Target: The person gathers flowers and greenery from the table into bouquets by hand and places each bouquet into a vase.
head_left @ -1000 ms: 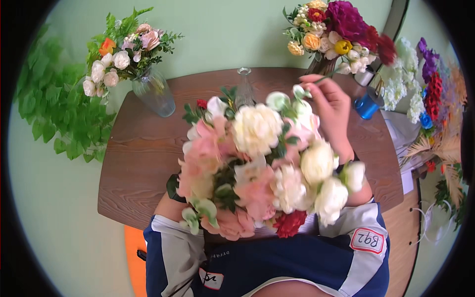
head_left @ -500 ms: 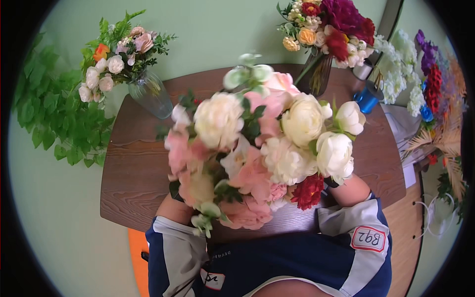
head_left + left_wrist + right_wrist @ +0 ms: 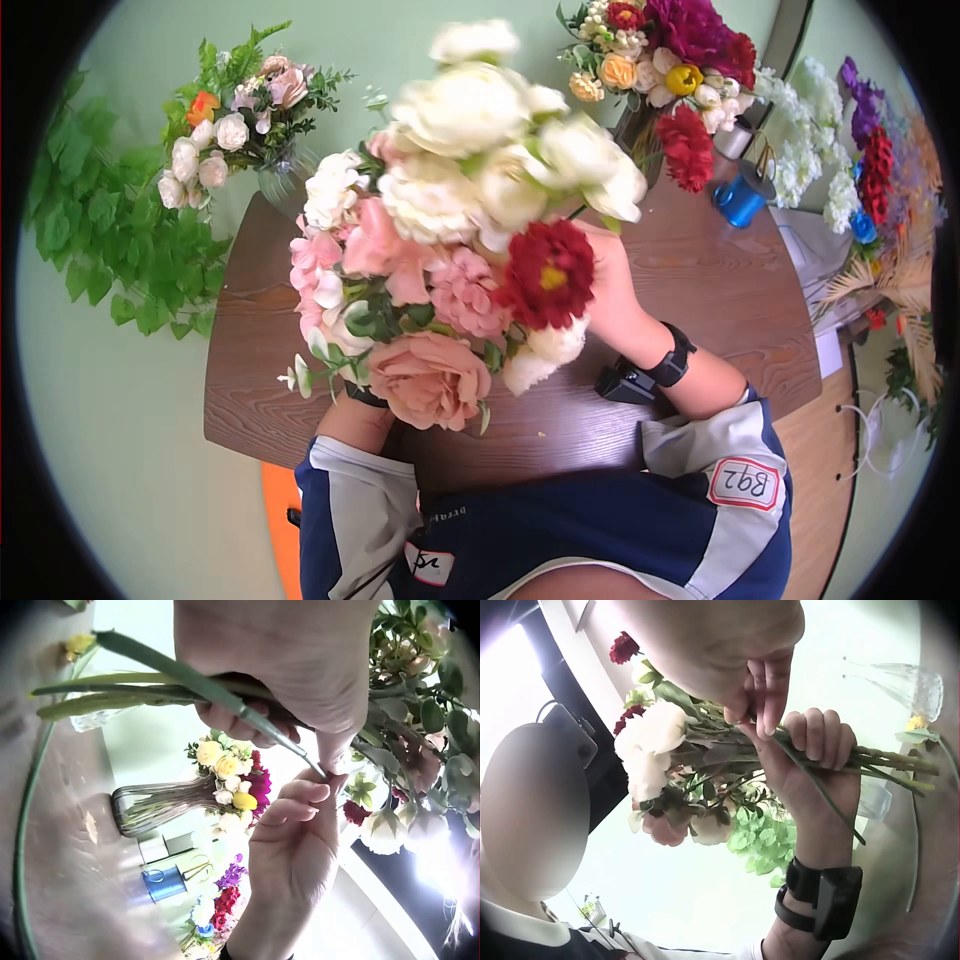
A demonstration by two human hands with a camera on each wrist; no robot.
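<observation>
A bouquet of white, cream, pink and red artificial flowers fills the middle of the head view. My left hand grips its gathered green stems in the right wrist view; the blooms hide this hand from the head camera. Close beside it, my right hand pinches a long green stem between thumb and fingers. That stem lies slanted across the bunch, its lower end free. Out to the right of the bouquet, a red flower belongs to the pinched stem.
Vases of flowers stand at the table's back left and back right. A clear glass bottle stands behind the bouquet. One loose yellow-flowered stem lies on the table. A blue spool sits at right.
The bouquet has turned and tilted, its white blooms rising up and left. My right hand has come down to the bouquet's right side, and the red flower has shifted left and down.
</observation>
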